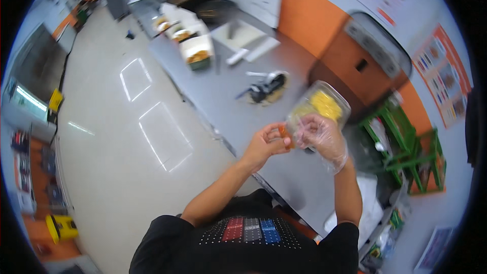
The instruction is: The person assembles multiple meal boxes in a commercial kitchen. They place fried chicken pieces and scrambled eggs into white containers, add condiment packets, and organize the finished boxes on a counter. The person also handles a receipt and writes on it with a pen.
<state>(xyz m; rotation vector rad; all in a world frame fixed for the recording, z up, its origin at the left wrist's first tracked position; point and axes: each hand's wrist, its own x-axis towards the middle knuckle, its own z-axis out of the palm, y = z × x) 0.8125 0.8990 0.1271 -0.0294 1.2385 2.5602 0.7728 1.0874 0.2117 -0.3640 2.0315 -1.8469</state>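
Observation:
My bare left hand [265,146] is closed around a small orange, translucent thing [284,132], perhaps a little cup; blur hides its exact kind. Right beside it is my right hand [325,139], in a loose clear plastic glove, its fingertips pinched together near the orange thing. What the pinch holds, if anything, I cannot make out. Just beyond the right hand, a clear plastic container [347,105] holds bright yellow pieces [325,104]. The gloved fingers overlap the container's near edge; whether they touch it I cannot tell.
Farther along the steel counter [223,109] lie black-handled utensils [268,89], a white tray [238,34] and several food boxes [197,57]. At the right stand green racks [401,132] and an orange-fronted appliance [355,61]. Tiled floor [122,137] runs along the left.

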